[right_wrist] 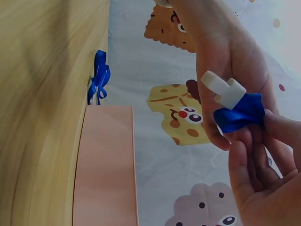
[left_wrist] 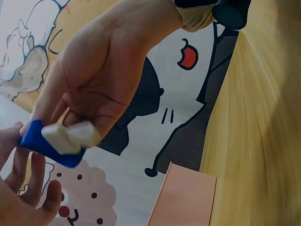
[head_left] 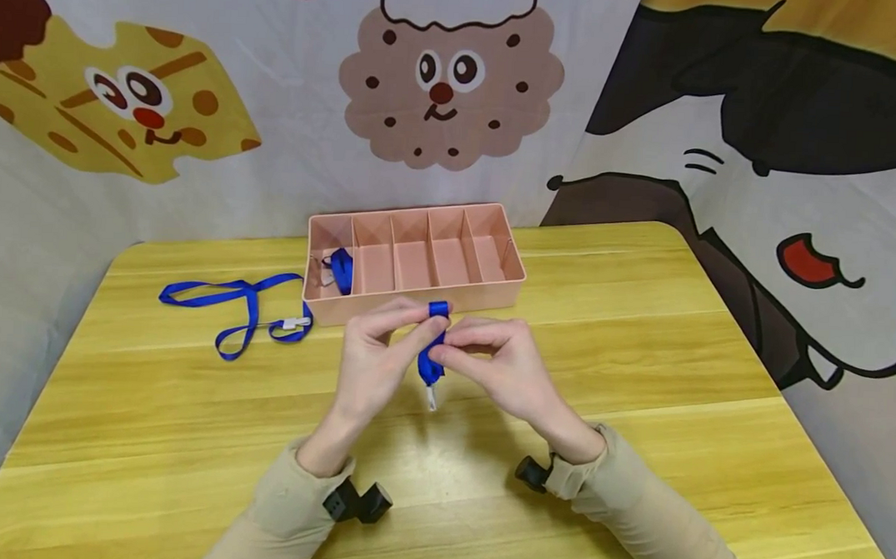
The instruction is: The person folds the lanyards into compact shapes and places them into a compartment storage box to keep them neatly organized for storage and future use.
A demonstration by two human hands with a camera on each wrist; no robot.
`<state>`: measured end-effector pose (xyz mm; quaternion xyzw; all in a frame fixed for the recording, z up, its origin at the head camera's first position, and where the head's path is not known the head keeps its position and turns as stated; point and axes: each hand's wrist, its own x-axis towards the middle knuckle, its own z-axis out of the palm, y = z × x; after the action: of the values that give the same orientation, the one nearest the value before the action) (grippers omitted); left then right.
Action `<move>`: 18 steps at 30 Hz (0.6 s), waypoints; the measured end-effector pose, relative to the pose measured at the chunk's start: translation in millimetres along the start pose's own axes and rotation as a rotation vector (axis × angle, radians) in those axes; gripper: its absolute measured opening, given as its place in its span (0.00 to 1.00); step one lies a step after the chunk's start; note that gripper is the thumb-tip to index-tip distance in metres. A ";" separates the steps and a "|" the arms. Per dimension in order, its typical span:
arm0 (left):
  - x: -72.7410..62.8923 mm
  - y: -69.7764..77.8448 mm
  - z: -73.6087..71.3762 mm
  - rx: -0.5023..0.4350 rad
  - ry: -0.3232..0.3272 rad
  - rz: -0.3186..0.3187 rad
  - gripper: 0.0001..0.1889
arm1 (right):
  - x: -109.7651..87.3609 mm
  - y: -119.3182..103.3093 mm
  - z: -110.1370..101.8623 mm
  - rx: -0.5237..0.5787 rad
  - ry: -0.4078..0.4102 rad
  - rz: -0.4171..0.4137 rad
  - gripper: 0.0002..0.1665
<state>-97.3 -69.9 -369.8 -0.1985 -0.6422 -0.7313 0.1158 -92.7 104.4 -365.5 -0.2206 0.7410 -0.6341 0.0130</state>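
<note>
Between both hands, over the table in front of the pink box, is a blue lanyard (head_left: 431, 366) folded into a narrow bundle. Its white plastic clip (head_left: 432, 398) hangs at the lower end, and shows larger in the left wrist view as a pale clip (left_wrist: 63, 137). The left hand (head_left: 376, 347) pinches the upper part of the strap between thumb and fingers. From the other side, the right hand (head_left: 506, 367) pinches the bundle with thumb and fingertips. In the right wrist view, blue folds (right_wrist: 242, 114) show between the hands' fingertips.
A pink divided box (head_left: 470, 297) stands at the table's back edge. Its leftmost compartment holds another blue lanyard (head_left: 341, 271). Left of the box, a loose blue lanyard (head_left: 250, 300) lies spread on the wooden table (head_left: 187, 418). A printed cloth (head_left: 289, 139) hangs behind.
</note>
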 end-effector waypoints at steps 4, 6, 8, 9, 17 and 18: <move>0.6 4.6 -2.0 0.038 -0.036 -0.044 0.09 | -0.7 0.8 1.6 -0.069 0.026 -0.035 0.05; 1.8 7.8 -5.4 0.061 -0.073 -0.077 0.09 | -0.9 1.7 1.8 -0.083 0.034 -0.055 0.05; 3.1 11.0 -10.3 0.075 -0.097 -0.117 0.11 | -0.8 2.3 1.2 -0.087 0.048 -0.069 0.04; 3.8 13.0 -12.4 0.086 -0.093 -0.136 0.11 | -0.9 1.9 0.5 -0.086 0.060 -0.070 0.04; 3.4 10.4 -6.5 0.164 -0.173 -0.337 0.17 | 1.6 2.2 -9.6 -0.020 0.191 -0.165 0.05; 2.5 8.4 -4.5 0.179 -0.196 -0.350 0.17 | 1.9 2.2 -10.5 -0.018 0.205 -0.175 0.05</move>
<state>-96.5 -75.3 -361.7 -0.1430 -0.7373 -0.6577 -0.0586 -98.2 113.8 -365.0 -0.2188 0.7220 -0.6453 -0.1202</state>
